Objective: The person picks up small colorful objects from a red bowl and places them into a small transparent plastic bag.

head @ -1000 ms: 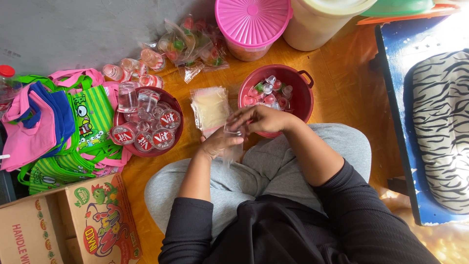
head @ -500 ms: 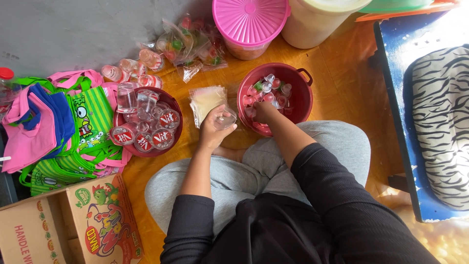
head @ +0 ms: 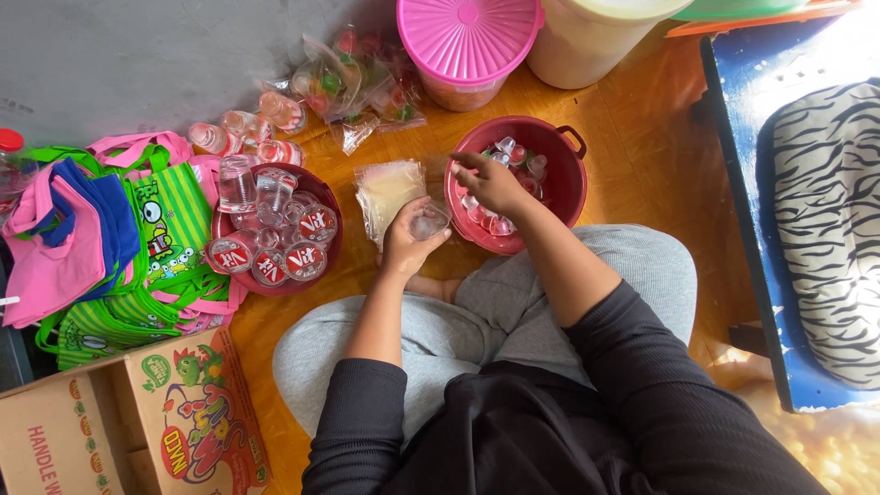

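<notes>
The left hand (head: 406,243) curls closed around a small clear plastic bag (head: 429,222), just above the knees. At its ten o'clock lies a stack of clear bags (head: 387,188). At two o'clock the right hand (head: 493,181) reaches into the red basin (head: 568,179), fingers pinching among small jelly cups (head: 500,225); whether they grip one is unclear. Farther, at twelve o'clock, stands a pink-lidded bucket (head: 467,37).
</notes>
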